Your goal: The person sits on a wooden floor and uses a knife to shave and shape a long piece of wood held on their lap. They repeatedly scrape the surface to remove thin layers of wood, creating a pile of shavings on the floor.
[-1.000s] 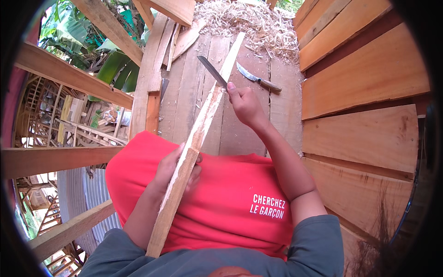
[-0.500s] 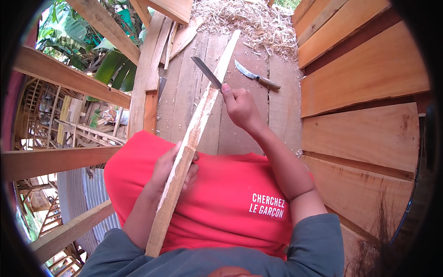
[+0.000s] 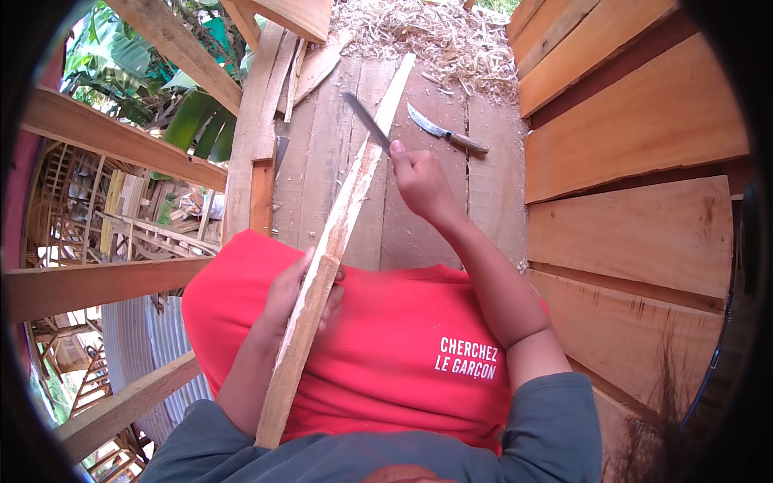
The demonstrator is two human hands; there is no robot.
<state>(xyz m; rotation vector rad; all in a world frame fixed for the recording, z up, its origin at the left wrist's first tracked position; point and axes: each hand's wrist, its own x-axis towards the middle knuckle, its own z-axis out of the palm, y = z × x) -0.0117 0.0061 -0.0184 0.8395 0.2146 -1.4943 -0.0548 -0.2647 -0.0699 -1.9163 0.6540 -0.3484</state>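
Wood strip (image 3: 338, 233): long, stiff, light; runs from the lap up over the plank floor (image 3: 419, 225).
Left hand (image 3: 294, 294): wrapped round its lower part.
Right hand (image 3: 423, 181): closed on the knife (image 3: 366, 121), blade at the splintery edge.
Grip: best low, clear of the splinters.

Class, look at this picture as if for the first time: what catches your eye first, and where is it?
First the long wooden slat running up the middle, gripped low by the left hand. Next the right hand above, holding a knife against the slat's edge. Then the red cloth over the lap, a second knife lying on the plank floor, and the shavings heaped at the top.
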